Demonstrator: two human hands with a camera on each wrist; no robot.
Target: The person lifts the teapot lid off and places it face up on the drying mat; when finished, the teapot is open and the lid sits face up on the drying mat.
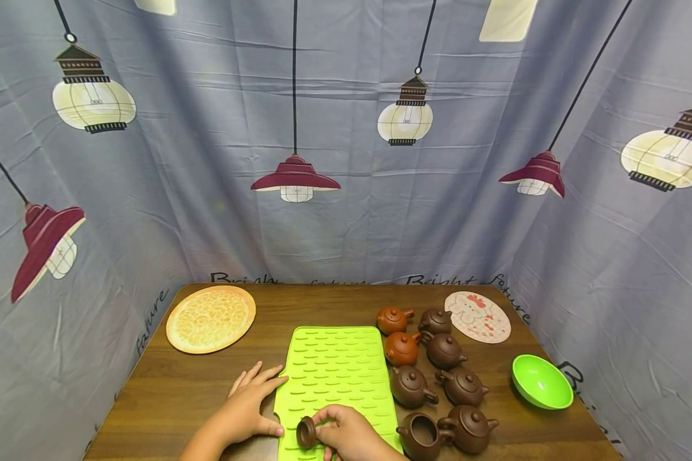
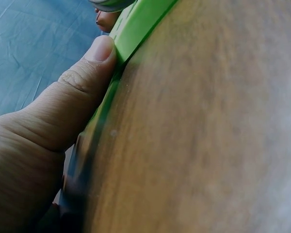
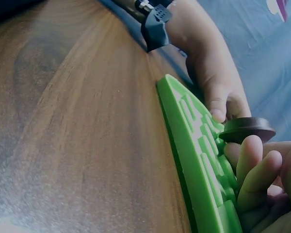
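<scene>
My right hand [image 1: 353, 434] pinches a dark brown teapot lid [image 1: 307, 433] over the near left part of a lime-green ridged mat [image 1: 340, 365]. The lid is tipped on its side in the head view; in the right wrist view it shows as a dark disc [image 3: 247, 129] by the fingertips. My left hand [image 1: 248, 404] lies with spread fingers at the mat's left edge. Its thumb [image 2: 85, 80] touches the green rim in the left wrist view. Right of the mat stands a lidless brown teapot [image 1: 422, 436], its round mouth facing up.
Several lidded teapots stand in two columns right of the mat, among them an orange one [image 1: 402, 349] and a dark brown one [image 1: 471, 429]. A green bowl [image 1: 542, 382] sits at far right. Round placemats lie at back left [image 1: 211, 319] and back right [image 1: 477, 317].
</scene>
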